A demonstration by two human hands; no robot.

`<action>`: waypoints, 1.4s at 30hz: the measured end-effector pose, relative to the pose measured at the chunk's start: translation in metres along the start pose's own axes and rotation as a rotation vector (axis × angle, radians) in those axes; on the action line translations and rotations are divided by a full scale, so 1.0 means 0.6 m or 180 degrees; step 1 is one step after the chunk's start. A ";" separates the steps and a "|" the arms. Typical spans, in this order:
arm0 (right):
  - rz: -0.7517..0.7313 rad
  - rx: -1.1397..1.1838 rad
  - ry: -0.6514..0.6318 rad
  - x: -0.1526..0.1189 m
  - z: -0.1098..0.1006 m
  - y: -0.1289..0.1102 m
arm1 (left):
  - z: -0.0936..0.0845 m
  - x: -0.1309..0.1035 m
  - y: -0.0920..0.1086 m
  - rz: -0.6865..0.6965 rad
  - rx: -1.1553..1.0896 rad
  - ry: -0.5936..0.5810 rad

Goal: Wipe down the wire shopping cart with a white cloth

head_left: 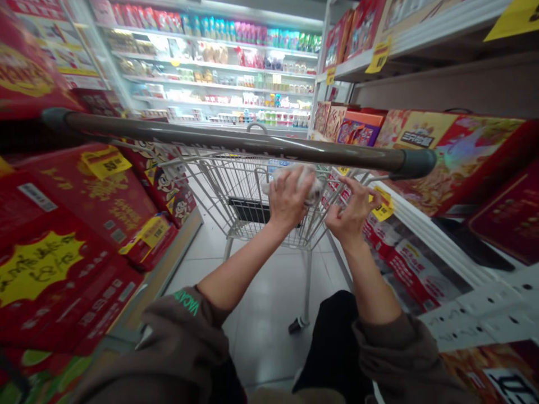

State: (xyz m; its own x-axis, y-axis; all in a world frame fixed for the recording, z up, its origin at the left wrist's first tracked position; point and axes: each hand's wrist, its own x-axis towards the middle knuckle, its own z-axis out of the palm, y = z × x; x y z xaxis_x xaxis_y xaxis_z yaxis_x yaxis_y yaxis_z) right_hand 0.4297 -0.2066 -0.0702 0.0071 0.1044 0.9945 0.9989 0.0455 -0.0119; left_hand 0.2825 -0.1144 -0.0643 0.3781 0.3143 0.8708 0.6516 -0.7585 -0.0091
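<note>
A shopping cart (219, 179) stands in front of me, with its brown handlebar (236, 139) running across the view above my hands. My left hand (289, 196) is closed over a crumpled whitish cloth (312, 182) and presses it at the near wire part of the basket, below the bar. At the basket's right side, my right hand (352, 210) has its fingers curled at the wire rim, with thumb and forefinger bent toward it. The exact contact of those fingers is partly hidden. A black panel (248, 211) sits in the basket behind my left wrist.
Red gift boxes (84, 196) are stacked close on the left. On the right, a white shelf (438, 241) holds boxed goods (455, 151) and yellow price tags. A lit refrigerated display (219, 67) spans the far end. A cart wheel (298, 324) rests on the tiled floor (265, 314).
</note>
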 end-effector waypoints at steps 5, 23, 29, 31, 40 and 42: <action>-0.0039 -0.0129 -0.0194 -0.002 -0.008 0.008 | 0.009 0.003 0.002 0.0145 -0.0002 0.0106; 0.0211 -0.0597 -0.0346 -0.018 -0.004 0.013 | 0.060 -0.005 0.053 -0.0142 -0.0268 0.0068; 0.0250 -0.0778 -0.0654 -0.022 0.001 0.002 | 0.095 -0.101 0.026 -0.0124 -0.0104 0.0258; 0.0290 -0.0719 -0.0593 -0.023 0.001 0.003 | 0.090 -0.085 0.028 -0.0052 -0.0185 0.0625; 0.0349 -0.0565 -0.0292 -0.034 -0.001 0.022 | 0.134 -0.038 0.055 0.0690 -0.0370 -0.0048; 0.0359 -0.0630 -0.0333 -0.038 -0.004 0.030 | 0.148 -0.065 0.053 0.0960 -0.0318 -0.0275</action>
State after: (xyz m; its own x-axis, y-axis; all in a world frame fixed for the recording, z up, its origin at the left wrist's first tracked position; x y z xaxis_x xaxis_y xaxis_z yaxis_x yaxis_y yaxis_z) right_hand 0.4475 -0.2106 -0.0927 0.1243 0.2005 0.9718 0.9818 -0.1666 -0.0913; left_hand 0.3469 -0.0999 -0.1422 0.6014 0.1110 0.7912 0.4357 -0.8757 -0.2083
